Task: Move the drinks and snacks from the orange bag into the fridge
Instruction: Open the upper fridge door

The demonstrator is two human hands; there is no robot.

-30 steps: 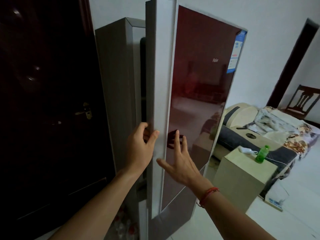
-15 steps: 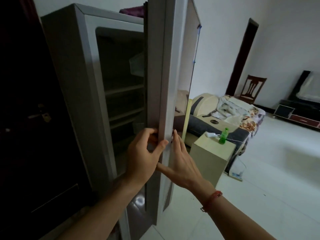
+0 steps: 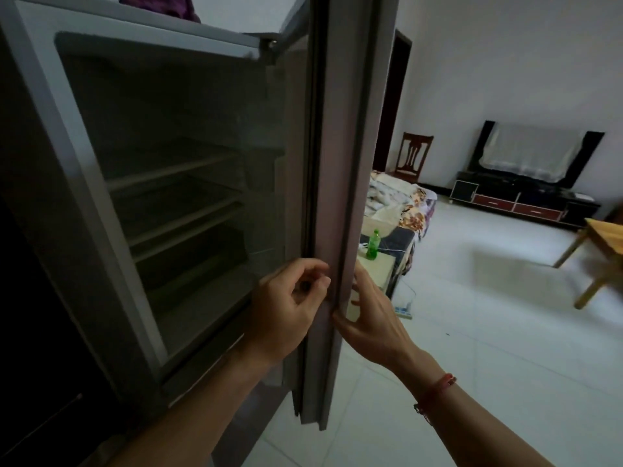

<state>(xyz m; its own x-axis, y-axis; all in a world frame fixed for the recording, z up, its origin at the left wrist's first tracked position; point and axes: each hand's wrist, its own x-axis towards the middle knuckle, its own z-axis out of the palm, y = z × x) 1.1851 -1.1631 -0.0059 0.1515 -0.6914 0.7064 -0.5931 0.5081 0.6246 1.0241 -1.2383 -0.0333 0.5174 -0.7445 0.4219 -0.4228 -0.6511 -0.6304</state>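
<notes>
The fridge (image 3: 77, 183) stands open on my left, its dark inside showing several bare shelves (image 3: 175, 227). Its door (image 3: 344, 163) is swung out and I see it edge-on in the middle of the view. My left hand (image 3: 286, 308) curls around the door's inner edge. My right hand (image 3: 367, 315) presses on the door's outer side, fingers wrapped round the edge. No orange bag, drinks or snacks from it are in view.
A green bottle (image 3: 373, 245) stands on a small cream cabinet (image 3: 377, 271) just behind the door. Beyond are a sofa with bedding (image 3: 401, 203), a wooden chair (image 3: 413, 156), a TV stand (image 3: 526, 200) and a wooden table (image 3: 603, 237) at right. White tiled floor (image 3: 472, 332) spreads rightward.
The fridge door has swung from nearly shut to wide open, exposing the shelves. Both hands stayed on its edge and moved right with it; my view turned toward the room.
</notes>
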